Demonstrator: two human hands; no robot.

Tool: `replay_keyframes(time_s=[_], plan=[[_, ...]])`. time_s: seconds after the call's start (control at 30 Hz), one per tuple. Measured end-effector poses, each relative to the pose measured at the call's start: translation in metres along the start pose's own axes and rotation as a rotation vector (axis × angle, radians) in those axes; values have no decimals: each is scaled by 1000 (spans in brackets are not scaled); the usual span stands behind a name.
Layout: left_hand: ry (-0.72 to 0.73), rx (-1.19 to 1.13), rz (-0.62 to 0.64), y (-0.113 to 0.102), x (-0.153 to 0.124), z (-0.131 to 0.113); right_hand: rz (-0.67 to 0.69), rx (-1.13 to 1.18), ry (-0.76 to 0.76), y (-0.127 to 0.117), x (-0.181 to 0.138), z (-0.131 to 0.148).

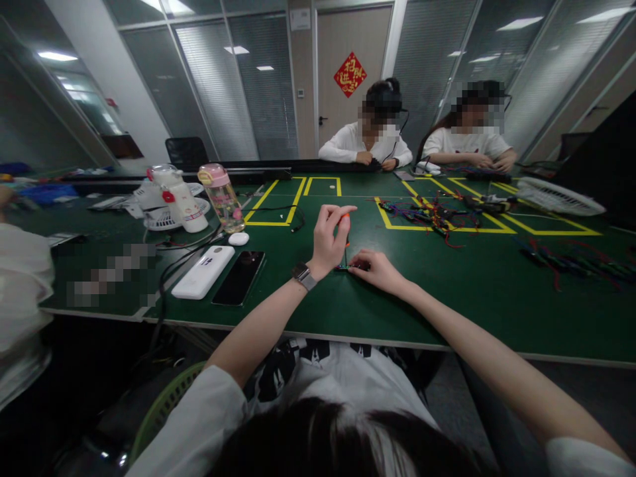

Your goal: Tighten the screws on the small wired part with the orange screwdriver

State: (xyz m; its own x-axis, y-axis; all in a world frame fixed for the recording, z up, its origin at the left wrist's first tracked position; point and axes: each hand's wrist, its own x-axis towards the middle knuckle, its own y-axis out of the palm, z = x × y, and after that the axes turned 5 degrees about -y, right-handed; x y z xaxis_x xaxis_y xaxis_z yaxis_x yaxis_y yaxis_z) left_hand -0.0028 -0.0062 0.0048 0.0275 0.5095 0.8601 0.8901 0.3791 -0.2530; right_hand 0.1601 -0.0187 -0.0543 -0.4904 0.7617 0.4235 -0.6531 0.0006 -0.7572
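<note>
My left hand [328,237], with a watch on its wrist, is closed around a screwdriver [347,244] with an orange handle. The tool stands nearly upright, its thin shaft reaching down to a small circuit board [342,267] on the green table. Fingers hide most of the handle, and the exact spot the tip touches is too small to make out. On the board's right side, my right hand [376,270] rests low with its fingertips closed on the board's edge.
Left of my arm lie a black phone [239,278], a white power bank [203,271] and a white earbud case [238,239]. A pink-lidded bottle [223,199] stands behind them. Wired boards [437,213] lie at back right. Two people sit opposite; another person's sleeve [24,291] is at left.
</note>
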Motion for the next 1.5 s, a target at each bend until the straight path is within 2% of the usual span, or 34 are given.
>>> replay_keyframes(time_s=[0.23,0.47,0.73,1.03,1.23,1.5], plan=[[6,-46,14,1,1,3,2,2,-7,-1,0,0],[21,23,-73,1,1,2,-7,-4,-11,0,0,1],[-23,-77,19,1,2,3,4,-13,-5,-1,0,1],[16,0,-51,1,0,0,0,1,-8,-1,0,1],[20,-70,24,1,0,1,4,-2,-12,0,0,-2],[37,-1,-14,2,0,1,5,-12,-6,-1,0,0]])
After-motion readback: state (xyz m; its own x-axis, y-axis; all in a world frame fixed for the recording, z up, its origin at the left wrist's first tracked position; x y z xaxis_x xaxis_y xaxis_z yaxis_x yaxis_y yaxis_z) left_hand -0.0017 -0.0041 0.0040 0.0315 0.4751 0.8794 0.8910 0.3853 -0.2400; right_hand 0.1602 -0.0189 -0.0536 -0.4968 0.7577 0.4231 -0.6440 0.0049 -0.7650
